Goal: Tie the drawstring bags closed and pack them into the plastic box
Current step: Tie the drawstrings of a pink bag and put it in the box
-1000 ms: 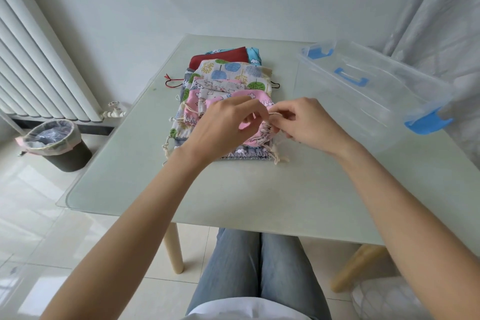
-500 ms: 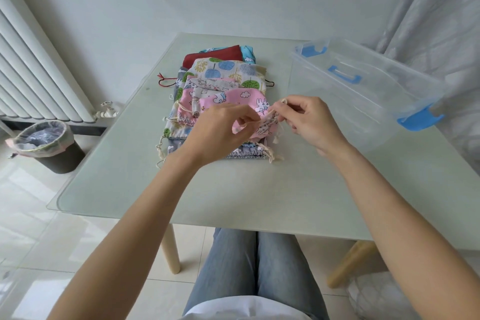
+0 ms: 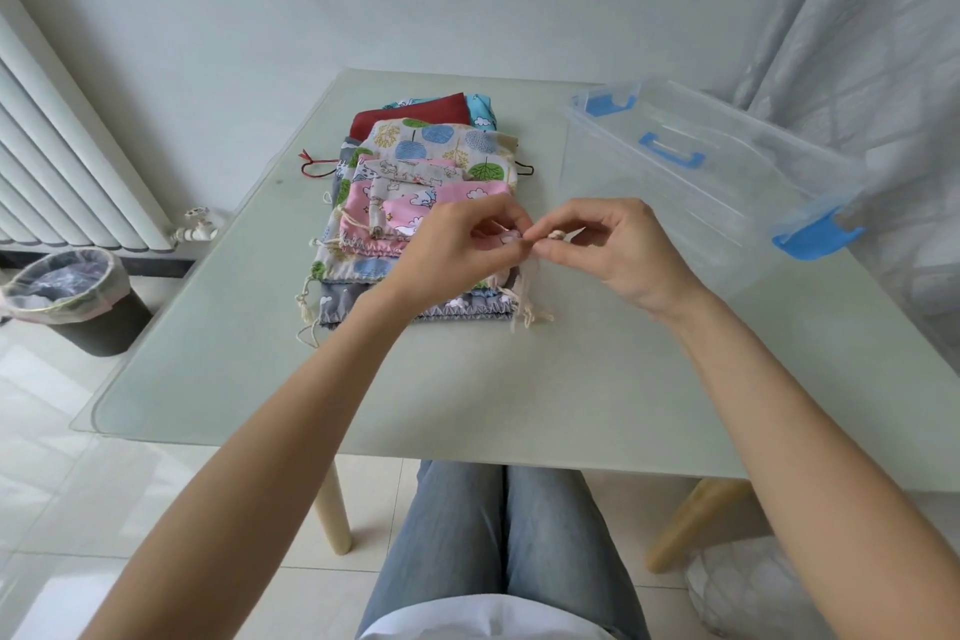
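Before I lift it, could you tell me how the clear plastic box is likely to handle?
The plastic box looks thin-walled and shows nothing inside, so it is probably light. On the smooth table it would likely slide if pushed. Its blue handle probably gives the surest hold.

We can read no text, label, brand, number or sign anywhere in this view. The drawstring bags (image 3: 415,203) carry only printed pictures: trees, clouds and small animal figures, with no lettering that we can make out. The plastic box (image 3: 691,182) shows plain blue clips and a blue handle, without any mark we can read.
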Available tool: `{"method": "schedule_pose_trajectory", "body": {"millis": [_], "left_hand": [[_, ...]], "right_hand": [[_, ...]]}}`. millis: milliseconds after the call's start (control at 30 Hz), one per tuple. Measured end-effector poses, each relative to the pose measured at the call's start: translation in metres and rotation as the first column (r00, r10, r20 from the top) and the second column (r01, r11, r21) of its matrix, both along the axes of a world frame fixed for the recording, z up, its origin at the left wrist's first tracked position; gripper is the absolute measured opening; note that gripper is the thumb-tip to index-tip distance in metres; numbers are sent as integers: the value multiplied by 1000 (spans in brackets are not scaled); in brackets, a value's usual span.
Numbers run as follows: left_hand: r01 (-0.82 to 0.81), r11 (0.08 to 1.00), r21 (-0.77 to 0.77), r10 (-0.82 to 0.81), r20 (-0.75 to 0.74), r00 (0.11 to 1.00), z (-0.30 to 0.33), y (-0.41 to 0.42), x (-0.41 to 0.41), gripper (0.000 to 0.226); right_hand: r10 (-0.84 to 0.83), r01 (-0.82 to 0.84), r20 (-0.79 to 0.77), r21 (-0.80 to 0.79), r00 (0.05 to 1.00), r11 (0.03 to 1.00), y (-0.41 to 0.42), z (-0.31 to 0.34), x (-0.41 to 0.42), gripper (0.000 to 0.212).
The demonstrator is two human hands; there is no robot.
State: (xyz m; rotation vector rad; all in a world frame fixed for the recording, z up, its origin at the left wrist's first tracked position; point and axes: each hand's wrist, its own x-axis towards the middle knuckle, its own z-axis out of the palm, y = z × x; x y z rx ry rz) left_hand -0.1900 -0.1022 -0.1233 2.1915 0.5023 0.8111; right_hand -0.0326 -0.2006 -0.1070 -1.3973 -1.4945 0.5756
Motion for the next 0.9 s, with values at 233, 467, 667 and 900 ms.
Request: {"method": "schedule_pose_trajectory", "body": {"millis": [233, 467, 667, 900], "left_hand": [[-90, 987, -131, 88, -21, 996, -6, 1, 2, 7], [-129, 989, -78, 127, -28, 992, -8, 0, 2, 13], [-25, 970, -244, 18, -30, 999, 0, 9, -6, 11], [70, 983, -169, -89, -105, 991, 13, 19, -14, 9]], "right_hand": [[-290, 270, 117, 159, 950, 950, 8, -13, -13, 11], [-449, 252, 570, 392, 688, 885, 13, -17, -21, 4], [-368, 125, 555, 426, 746, 896, 15, -26, -8, 7], [-340, 48, 466, 533, 817, 845, 22, -27, -5, 11]]}}
